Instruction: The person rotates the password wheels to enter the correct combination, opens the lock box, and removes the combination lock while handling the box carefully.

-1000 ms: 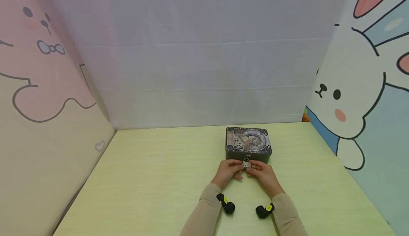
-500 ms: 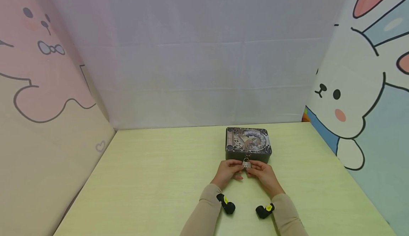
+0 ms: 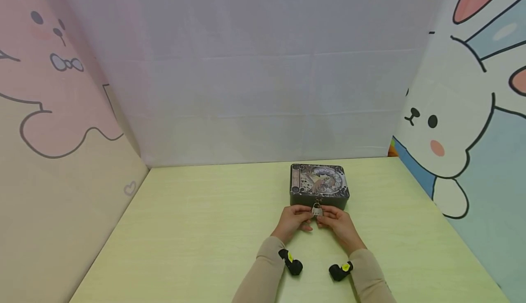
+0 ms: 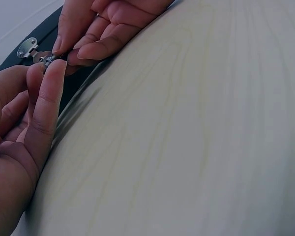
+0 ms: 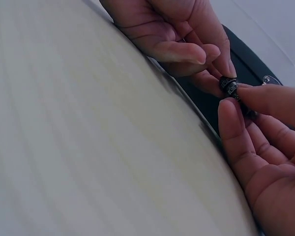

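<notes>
A dark tin box with an ornate printed lid stands closed towards the back right of the table. From the metal hasp on its front hangs a small silver combination padlock. My left hand pinches the padlock from the left, and my right hand does the same from the right. Close up in the right wrist view, black number dials show between the fingertips of both hands. Fingers cover much of the lock body in both wrist views.
The pale yellow-green wood-grain table spreads to the left of the box. Behind it hangs a white sheet. Cartoon-printed panels flank both sides. Black wrist cameras sit on the beige sleeves.
</notes>
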`<state>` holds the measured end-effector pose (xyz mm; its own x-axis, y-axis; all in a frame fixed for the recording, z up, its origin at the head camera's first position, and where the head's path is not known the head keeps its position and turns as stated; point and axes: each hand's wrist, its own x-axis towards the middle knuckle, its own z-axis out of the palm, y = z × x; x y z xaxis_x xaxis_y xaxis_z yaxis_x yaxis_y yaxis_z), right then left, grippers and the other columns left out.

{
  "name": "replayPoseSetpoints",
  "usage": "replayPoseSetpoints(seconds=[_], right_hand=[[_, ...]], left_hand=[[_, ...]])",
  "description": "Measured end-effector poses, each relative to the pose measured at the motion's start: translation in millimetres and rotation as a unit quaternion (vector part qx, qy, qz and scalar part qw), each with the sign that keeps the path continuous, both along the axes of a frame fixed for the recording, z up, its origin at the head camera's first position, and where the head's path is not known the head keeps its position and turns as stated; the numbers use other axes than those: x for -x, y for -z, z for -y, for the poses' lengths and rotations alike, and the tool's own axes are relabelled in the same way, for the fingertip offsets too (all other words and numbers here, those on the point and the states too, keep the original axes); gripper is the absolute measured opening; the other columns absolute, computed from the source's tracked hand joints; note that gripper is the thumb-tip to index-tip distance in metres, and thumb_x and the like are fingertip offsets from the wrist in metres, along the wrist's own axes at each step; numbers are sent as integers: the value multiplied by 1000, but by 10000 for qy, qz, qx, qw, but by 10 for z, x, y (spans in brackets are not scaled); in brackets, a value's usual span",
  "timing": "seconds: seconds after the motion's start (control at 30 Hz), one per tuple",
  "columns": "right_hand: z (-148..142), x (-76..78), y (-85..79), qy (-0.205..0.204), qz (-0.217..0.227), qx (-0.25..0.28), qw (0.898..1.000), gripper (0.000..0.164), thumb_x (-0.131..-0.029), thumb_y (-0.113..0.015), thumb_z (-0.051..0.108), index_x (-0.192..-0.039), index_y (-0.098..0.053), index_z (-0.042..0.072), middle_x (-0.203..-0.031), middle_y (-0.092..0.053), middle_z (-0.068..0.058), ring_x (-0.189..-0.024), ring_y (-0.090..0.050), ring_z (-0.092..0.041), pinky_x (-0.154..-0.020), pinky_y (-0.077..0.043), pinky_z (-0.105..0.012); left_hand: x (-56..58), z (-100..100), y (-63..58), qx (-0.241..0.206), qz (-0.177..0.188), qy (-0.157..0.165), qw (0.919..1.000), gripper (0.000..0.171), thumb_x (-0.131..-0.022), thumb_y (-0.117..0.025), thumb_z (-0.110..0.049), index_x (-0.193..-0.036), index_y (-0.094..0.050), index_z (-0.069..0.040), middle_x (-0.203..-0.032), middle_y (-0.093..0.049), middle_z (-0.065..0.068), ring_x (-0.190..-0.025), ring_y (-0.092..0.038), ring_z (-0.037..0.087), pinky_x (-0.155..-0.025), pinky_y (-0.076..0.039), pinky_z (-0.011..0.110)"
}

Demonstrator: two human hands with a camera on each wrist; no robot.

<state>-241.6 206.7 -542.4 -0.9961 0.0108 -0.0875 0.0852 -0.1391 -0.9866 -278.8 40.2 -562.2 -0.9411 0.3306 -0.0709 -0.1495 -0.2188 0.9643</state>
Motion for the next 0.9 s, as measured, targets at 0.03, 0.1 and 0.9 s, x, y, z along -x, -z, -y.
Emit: replayPoseSetpoints(seconds=[0.03,0.1,0.9], right_hand=[[1,-2,-5,4,5,4,10000,39,-92,-57,-16,-128,-46,-24,-90,-70,-7,-74,-66,-11,-69,-61,-25],[3,-7,-12,3,21,0,10000,40,-91,-57,-16,-128,-46,-24,-92,-70,-8,-75,-67,-10,-69,-62,-25],[-6,-15,-1,-34,-46,15,10000,41,-91,-57,-18,-130,-44,-25,-98,-70,-11,-80,-67,-9,-72,-62,-25]], left_hand=[[0,1,0,2,-7,1,10000,20,-91,-66,8,-109,-66,16,-88,-72,17,-58,-63,11,-55,-62,29],[0,1,1,1,-3,2,10000,20,-90,-66,8,-109,-66,16,-87,-72,16,-57,-63,11,-55,-62,29],[-28,4,-30,21,-30,-2,10000,20,-91,-66,7,-109,-66,16,-90,-72,18,-55,-63,11,-55,-62,28]])
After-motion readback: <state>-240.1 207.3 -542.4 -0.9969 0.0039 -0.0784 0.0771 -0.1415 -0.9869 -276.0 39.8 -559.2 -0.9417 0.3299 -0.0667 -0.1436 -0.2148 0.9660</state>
